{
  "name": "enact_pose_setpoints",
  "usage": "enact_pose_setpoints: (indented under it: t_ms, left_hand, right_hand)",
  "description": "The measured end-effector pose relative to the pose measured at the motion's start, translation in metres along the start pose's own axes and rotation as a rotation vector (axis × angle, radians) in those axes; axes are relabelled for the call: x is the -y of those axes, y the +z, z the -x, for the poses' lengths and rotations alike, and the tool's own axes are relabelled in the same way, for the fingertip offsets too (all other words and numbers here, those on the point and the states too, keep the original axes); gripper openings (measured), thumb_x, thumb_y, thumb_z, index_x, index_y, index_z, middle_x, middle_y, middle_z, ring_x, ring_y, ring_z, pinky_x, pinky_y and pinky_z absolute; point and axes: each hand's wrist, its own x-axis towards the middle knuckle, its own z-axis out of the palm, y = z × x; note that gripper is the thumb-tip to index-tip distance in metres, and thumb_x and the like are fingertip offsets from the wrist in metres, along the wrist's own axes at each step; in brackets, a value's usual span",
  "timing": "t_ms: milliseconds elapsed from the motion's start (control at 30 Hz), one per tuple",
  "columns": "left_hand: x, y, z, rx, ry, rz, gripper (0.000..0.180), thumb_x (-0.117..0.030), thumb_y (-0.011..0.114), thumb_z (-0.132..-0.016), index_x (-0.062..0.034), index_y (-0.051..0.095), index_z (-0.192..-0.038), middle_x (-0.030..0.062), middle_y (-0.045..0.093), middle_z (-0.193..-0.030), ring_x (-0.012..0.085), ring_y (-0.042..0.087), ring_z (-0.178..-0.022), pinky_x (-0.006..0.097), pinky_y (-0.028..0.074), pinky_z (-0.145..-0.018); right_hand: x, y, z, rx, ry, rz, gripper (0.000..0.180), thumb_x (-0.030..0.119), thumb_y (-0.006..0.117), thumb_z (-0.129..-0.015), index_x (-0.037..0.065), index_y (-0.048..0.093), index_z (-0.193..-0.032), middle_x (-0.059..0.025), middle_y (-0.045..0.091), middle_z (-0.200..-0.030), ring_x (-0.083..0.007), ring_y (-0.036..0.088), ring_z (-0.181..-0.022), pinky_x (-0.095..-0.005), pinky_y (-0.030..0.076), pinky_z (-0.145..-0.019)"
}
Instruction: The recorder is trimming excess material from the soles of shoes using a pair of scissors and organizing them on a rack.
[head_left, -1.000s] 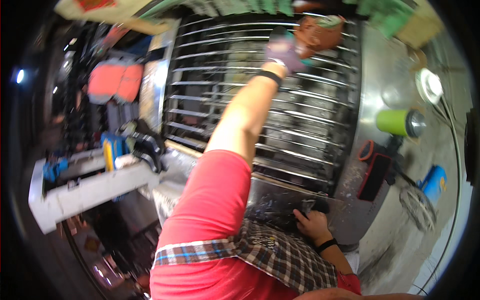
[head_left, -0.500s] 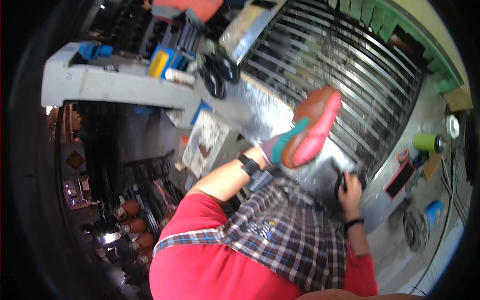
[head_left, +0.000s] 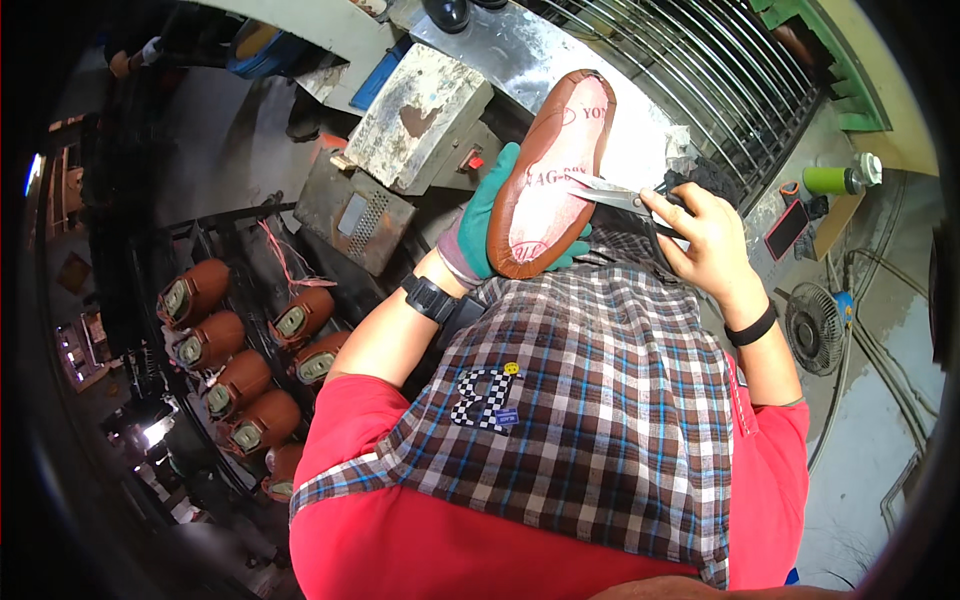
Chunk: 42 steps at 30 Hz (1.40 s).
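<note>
A brown shoe upper on a last (head_left: 508, 215) is held up with its pale pinkish underside facing me, toe and heel edges folded over. My left hand (head_left: 483, 218), in a green and purple glove, is closed around it; fingertips show past its lower right edge. In my bare right hand (head_left: 715, 245) is a pair of scissors (head_left: 612, 197) with black handles. The blades point left and lie over the middle of the underside, near its right edge. Whether they touch it I cannot tell.
A metal bench with a bar rack (head_left: 680, 60) stands beyond the shoe. Left of it is a worn metal box (head_left: 420, 115). Several brown shoes (head_left: 235, 385) sit on a dark rack at lower left. A green bottle (head_left: 825, 180), a phone (head_left: 787, 231) and a fan (head_left: 813, 328) are at right.
The shoe has come back nearer and turned so its underside faces me. My right hand, earlier low at a dark object, has risen to the shoe with scissors in it.
</note>
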Motion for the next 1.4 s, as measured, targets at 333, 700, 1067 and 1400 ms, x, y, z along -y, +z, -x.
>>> enact_pose_setpoints:
  t_ms: [333,700,1067,1400]
  left_hand:
    - [0.021,-0.011,0.005,-0.003,-0.109,-0.192,0.067,-0.055,0.041,-0.098,-0.0124,0.031,-0.149,0.011,0.045,-0.143,0.0226,0.048,-0.127,0.04,0.043,-0.107]
    - [0.033,-0.028,-0.004,0.02,-0.004,-0.059,0.06,-0.051,0.037,-0.101,-0.011,0.036,-0.146,0.0102,0.052,-0.136,0.0211,0.055,-0.118,0.039,0.048,-0.1]
    - [0.03,-0.033,-0.01,0.038,0.066,-0.285,0.061,-0.052,0.038,-0.1,-0.013,0.034,-0.147,0.0098,0.048,-0.141,0.022,0.052,-0.123,0.04,0.043,-0.105]
    - [0.033,-0.022,-0.005,0.09,0.063,-0.015,0.067,-0.056,0.048,-0.095,-0.0097,0.04,-0.143,0.0105,0.054,-0.133,0.0197,0.057,-0.116,0.034,0.044,-0.104]
  right_hand:
    - [0.006,-0.037,0.004,0.101,-0.281,0.277,0.057,0.012,0.074,-0.065,0.022,0.065,-0.12,-0.0044,0.048,-0.075,-0.0217,0.055,-0.066,-0.0334,0.045,-0.056]
    - [0.011,0.043,0.028,0.119,0.188,-0.536,0.059,0.006,0.07,-0.071,0.012,0.061,-0.129,-0.0084,0.057,-0.083,-0.0195,0.058,-0.07,-0.0313,0.047,-0.061]
    - [0.038,-0.031,0.001,0.176,-0.244,0.286,0.048,0.014,0.07,-0.07,0.023,0.066,-0.118,-0.003,0.048,-0.075,-0.0192,0.056,-0.064,-0.0318,0.047,-0.051]
    - [0.028,0.094,0.028,-0.094,0.579,-1.035,0.047,0.009,0.062,-0.093,0.006,0.051,-0.138,0.0004,0.062,-0.097,-0.0103,0.056,-0.085,-0.0287,0.047,-0.079]
